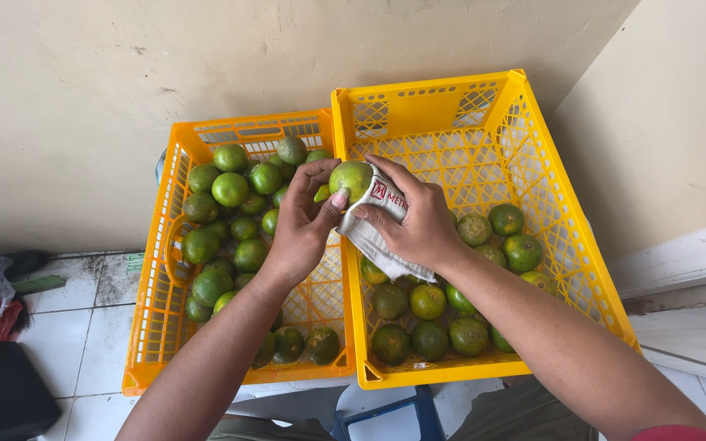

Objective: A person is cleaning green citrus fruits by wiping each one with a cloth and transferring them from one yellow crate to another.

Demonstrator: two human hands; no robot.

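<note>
Beige wall behind two yellow crates (484, 171). My left hand (300, 224) clamps a green orange (350, 178); my right hand (418, 220), at 3 o'clock, presses a cloth (369, 238) against it.

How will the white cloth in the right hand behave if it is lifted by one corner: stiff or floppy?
The white cloth is probably floppy: it folds around the green citrus fruit and droops below the right hand. It looks thin, so likely light. It should not roll, unlike the fruit, which the left hand steadies.
</note>
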